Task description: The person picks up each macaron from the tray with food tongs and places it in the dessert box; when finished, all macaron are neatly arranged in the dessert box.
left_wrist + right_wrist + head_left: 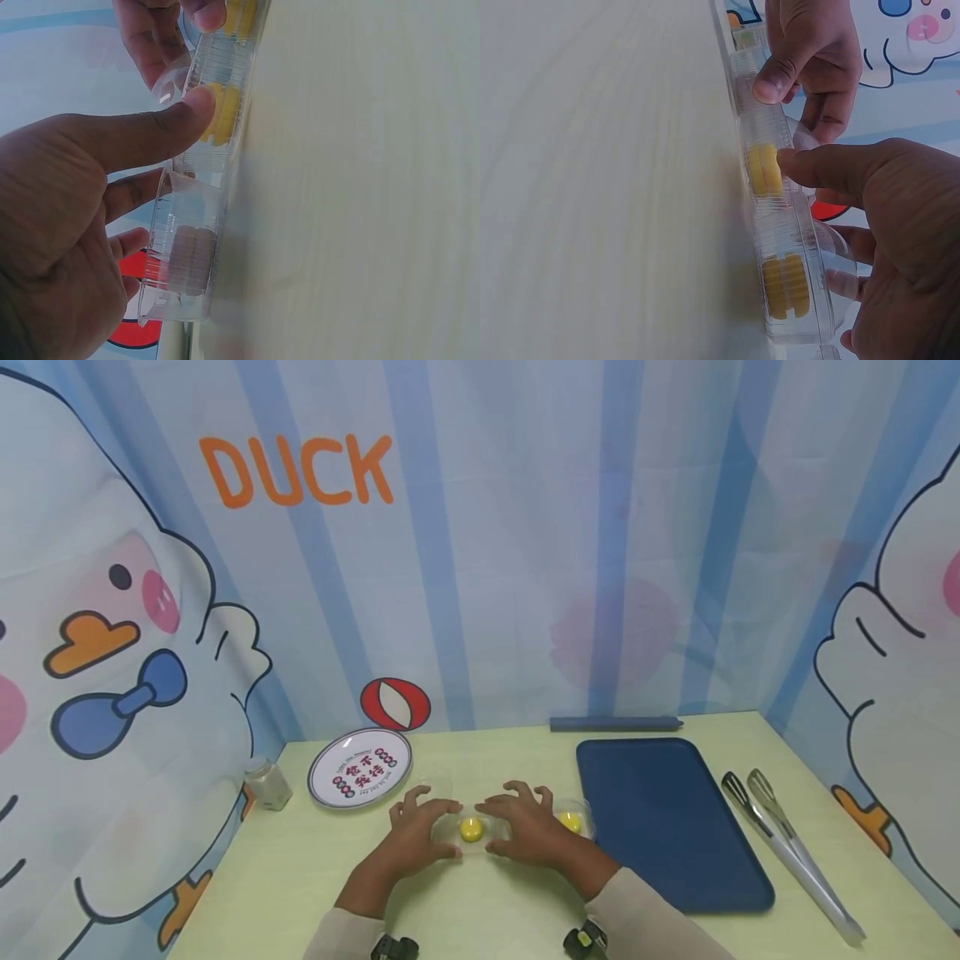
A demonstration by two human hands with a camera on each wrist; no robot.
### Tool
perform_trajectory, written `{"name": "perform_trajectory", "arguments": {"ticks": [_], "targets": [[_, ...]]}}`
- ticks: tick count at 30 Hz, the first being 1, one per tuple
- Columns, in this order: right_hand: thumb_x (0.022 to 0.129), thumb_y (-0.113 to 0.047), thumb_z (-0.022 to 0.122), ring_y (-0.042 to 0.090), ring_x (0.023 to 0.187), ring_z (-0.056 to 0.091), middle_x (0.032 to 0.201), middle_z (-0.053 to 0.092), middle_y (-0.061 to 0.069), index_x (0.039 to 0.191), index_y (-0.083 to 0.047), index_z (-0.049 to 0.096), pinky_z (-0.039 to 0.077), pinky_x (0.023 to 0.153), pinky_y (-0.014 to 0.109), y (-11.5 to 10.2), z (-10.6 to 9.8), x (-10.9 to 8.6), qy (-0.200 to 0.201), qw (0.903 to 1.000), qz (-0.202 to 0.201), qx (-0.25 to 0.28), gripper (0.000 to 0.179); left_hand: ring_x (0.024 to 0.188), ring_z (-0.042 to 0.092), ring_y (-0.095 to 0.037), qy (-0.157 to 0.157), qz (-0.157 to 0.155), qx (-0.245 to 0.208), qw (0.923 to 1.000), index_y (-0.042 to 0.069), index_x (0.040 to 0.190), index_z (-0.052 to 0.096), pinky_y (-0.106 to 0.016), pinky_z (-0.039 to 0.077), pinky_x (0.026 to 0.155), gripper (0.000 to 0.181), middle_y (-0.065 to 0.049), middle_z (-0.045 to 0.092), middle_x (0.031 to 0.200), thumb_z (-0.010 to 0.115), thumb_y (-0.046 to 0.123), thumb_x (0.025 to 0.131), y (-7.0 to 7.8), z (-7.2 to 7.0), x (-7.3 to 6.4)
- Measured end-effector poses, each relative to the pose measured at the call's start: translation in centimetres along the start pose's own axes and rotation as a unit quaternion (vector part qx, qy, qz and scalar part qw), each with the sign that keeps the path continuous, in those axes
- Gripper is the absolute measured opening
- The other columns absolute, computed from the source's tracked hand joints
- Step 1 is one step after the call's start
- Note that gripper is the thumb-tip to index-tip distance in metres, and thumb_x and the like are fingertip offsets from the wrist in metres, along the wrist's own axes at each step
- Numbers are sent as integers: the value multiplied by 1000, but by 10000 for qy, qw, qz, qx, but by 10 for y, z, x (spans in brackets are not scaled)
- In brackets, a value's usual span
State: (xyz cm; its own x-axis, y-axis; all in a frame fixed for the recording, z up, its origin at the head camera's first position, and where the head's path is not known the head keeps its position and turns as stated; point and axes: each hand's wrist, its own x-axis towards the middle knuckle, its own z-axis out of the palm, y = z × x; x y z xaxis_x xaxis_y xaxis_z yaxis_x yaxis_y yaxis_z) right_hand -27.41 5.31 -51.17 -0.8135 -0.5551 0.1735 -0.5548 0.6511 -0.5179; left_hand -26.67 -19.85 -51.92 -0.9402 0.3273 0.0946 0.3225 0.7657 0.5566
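At the middle of the table a small clear plastic box [450, 837] holds a yellow macaron [471, 829]. My left hand [416, 831] grips the box's left side, its thumb along the near edge and fingers at the far side. From the other side my right hand [528, 827] grips the same box in a similar way. A second clear box with a yellow macaron [786, 286] stands beside the right hand. In the left wrist view, a clear box with a pinkish-brown macaron [191, 259] sits under the left hand.
A white plate [360, 768] with red print lies at the back left, with a small greyish container [267, 783] beside it. To the right are a dark blue tray [667, 827] and metal tongs [795, 852]. A dark blue bar [615, 724] lies along the back edge.
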Motion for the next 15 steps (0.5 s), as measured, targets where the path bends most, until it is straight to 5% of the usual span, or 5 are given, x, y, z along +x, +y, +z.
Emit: {"name": "perform_trajectory", "arguments": {"ticks": [15], "targets": [[96, -28, 85, 43, 154, 42, 155, 63, 13, 151, -15, 66, 22, 115, 85, -1, -5, 1, -118, 9999, -13, 6, 59, 160, 27, -45, 116, 184, -269, 9994, 19, 150, 63, -80, 18, 125, 73, -7, 61, 158, 94, 30, 85, -2, -10, -2]]}}
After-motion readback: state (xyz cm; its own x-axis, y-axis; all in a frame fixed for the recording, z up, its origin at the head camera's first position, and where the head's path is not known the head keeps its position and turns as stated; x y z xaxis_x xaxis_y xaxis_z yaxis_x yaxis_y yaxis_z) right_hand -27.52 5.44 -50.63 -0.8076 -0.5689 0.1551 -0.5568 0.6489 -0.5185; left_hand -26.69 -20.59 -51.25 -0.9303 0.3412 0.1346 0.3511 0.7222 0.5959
